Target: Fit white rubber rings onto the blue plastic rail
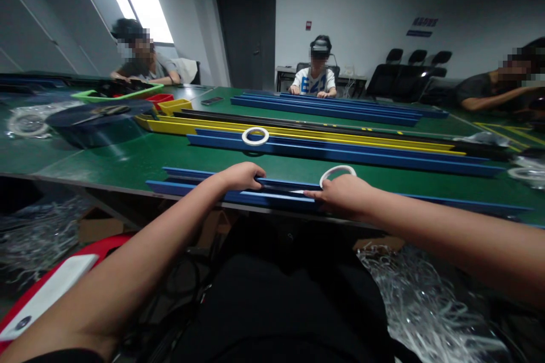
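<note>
Left hand (243, 176) at the long blue channel (276, 201), fingers apparently pinching the far wall. Right hand (347, 195) grasping a white tape roll (340, 168), index finger reaching down to a pale strip (296, 191) in the channel. Can't tell the exact pressure from here, or see the hidden fingertips.

Channel lying lengthwise along the near edge of the green table (106, 164), right in front of the body. Another white roll (255, 142) on the blue rail (340, 153) just beyond, with a yellow rail (204, 126) past that.

Handling-wise, my guess: pretty light, stiff across the walls, maybe a bit whippy over that length, likely slick on the outside. Best to grab by a wall, close to the working spot. Tape probably soft and sticky, easy to crease, so better to hold the roll by its rim, loosely enough to turn.
</note>
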`<state>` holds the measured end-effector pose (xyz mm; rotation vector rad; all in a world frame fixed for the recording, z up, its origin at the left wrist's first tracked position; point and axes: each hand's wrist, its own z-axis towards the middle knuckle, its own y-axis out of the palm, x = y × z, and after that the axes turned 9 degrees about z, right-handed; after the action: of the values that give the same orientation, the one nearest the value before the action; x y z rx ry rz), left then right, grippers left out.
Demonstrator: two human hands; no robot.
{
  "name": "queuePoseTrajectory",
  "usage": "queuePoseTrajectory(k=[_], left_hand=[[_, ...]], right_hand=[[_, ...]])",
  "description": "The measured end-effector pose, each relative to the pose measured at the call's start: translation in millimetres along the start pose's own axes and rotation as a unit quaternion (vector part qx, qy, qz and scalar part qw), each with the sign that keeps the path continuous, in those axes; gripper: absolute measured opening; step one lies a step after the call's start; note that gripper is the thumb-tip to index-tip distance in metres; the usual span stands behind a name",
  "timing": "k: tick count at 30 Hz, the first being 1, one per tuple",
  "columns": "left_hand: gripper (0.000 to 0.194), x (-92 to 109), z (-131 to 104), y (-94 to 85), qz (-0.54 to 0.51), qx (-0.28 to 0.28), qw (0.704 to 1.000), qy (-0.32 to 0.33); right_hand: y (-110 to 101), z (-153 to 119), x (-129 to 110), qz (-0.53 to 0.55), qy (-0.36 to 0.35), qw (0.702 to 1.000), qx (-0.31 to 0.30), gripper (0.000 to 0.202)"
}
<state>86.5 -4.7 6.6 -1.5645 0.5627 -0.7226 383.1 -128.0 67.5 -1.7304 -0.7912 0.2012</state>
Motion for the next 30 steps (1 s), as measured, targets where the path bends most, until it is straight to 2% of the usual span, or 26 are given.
queuePoseTrajectory(k=[5, 9, 21, 26, 30], left_hand=[[0.019, 4, 3, 1.4, -0.003, 0.007, 1.000, -0.007], [0.019, 3, 2, 1.1, 0.004, 0.006, 1.000, -0.017], [0.024, 4, 3, 1.5, 0.019, 0.003, 0.999, -0.027], [0.030, 7, 5, 1.7, 0.029, 0.004, 0.999, -0.028], [0.040, 9, 9, -0.9, 0.028, -0.019, 0.999, -0.013]], right_hand=[[4, 8, -6, 0.004, 0.024, 0.999, -0.023, 0.063], [4, 12, -14, 0.005, 0.043, 0.999, -0.015, 0.056], [0, 18, -17, -0.002, 0.028, 0.999, -0.023, 0.051], [-8, 20, -23, 0.011, 0.042, 0.998, -0.049, 0.052], [-20, 19, -27, 0.030, 0.046, 0.996, -0.070, 0.048]])
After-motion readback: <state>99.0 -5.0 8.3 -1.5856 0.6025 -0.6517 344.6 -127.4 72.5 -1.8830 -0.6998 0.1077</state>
